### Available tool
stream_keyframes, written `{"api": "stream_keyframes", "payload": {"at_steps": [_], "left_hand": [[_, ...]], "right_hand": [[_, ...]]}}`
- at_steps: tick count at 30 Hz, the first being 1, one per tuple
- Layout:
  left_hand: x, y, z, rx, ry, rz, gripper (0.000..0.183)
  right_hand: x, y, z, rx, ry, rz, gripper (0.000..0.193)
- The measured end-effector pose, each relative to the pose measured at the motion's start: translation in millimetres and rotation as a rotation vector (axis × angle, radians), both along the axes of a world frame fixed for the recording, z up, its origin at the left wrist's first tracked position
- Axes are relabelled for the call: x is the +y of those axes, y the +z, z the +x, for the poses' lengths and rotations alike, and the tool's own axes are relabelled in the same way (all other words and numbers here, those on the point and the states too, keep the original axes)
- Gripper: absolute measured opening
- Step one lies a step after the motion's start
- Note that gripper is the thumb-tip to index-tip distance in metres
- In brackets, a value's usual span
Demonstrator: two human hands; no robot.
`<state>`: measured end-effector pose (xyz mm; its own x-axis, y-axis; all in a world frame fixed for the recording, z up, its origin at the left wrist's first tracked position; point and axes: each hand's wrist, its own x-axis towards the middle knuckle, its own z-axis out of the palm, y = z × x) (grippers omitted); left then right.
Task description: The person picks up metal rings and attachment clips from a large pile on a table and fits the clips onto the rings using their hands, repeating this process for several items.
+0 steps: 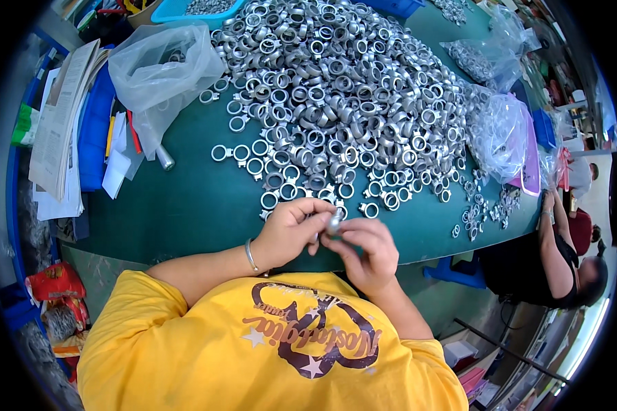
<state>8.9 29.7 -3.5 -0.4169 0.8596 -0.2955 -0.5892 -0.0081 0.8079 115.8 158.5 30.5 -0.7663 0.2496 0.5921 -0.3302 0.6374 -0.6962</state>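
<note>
Between my two hands, just over the near edge of the green table, is a small silver metal ring clamp (335, 220), partly covered by fingers. My left hand (293, 229), with a bangle on its wrist, pinches it from the left. From the right, my right hand (367, 252) has its fingers closed on the same piece and is slightly blurred. Right beyond my hands lie loose ring clamps (254, 166), the near fringe of a large heap of ring clamps (343, 89) that look alike.
A clear plastic bag (161, 68) stands left of the heap, near papers (67, 116) and a blue bin (93, 137). Smaller metal parts (474, 214) and bagged parts (504, 137) lie at the right. Another person (562, 260) works at the far right. Green tabletop (164, 212) shows at left.
</note>
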Motion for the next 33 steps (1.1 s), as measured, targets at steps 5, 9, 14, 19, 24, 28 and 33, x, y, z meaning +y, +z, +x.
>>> {"api": "stream_keyframes", "payload": {"at_steps": [5, 9, 14, 19, 24, 28, 33], "left_hand": [[2, 13, -8, -0.333, -0.021, 0.152, 0.021], [3, 6, -6, -0.306, 0.059, 0.152, 0.012], [1, 14, -5, -0.093, 0.04, 0.01, 0.011], [3, 13, 0, 0.014, 0.052, 0.009, 0.013], [1, 12, -1, 0.207, 0.052, 0.046, 0.01], [3, 6, -2, 0.585, 0.142, 0.141, 0.01], [3, 10, -1, 0.738, 0.139, 0.167, 0.012]], "right_hand": [[15, -10, -9, -0.077, -0.266, 0.166, 0.019], [31, -15, -19, -0.474, -0.315, 0.472, 0.011], [36, -5, -14, -0.524, -0.275, 0.349, 0.008], [23, -4, -4, -0.34, -0.027, -0.253, 0.01], [20, -6, -2, -0.211, -0.009, 0.037, 0.014], [11, -12, 6, -0.306, -0.017, -0.468, 0.02], [13, -11, 12, -0.419, 0.076, -0.646, 0.026]]}}
